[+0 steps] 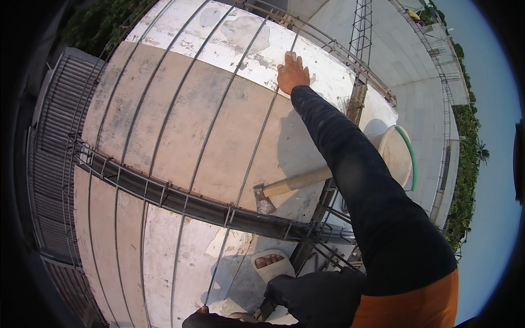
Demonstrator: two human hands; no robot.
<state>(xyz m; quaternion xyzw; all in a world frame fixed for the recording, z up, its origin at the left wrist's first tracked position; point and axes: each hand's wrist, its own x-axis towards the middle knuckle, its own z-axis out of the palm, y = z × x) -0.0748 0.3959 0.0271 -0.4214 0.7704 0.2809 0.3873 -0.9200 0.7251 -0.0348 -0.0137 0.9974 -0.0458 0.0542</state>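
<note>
My right arm, in a black sleeve, stretches across the panels. My right hand point(293, 73) is on a long thin steel rod point(257, 146), its fingers bent over it. That same rod runs down over the dark beam to my left hand point(203, 310) at the lower edge. Only a small part of the left hand shows, closed at the rod. Several similar rods lie parallel to the left. A hammer point(264, 200) with a wooden handle and worn metal head rests on the tan panel, beside my right forearm. Behind that forearm is a pale bucket point(398, 154) with a green rim.
A beam cage of steel bars point(164, 192) crosses between the panels; another reinforcement cage point(361, 27) stands beyond. My sandalled foot point(270, 262) is on the lower panel. Corrugated roofing point(57, 142) lies at left, beyond the edge. Grey slabs point(421, 98) and trees are at right.
</note>
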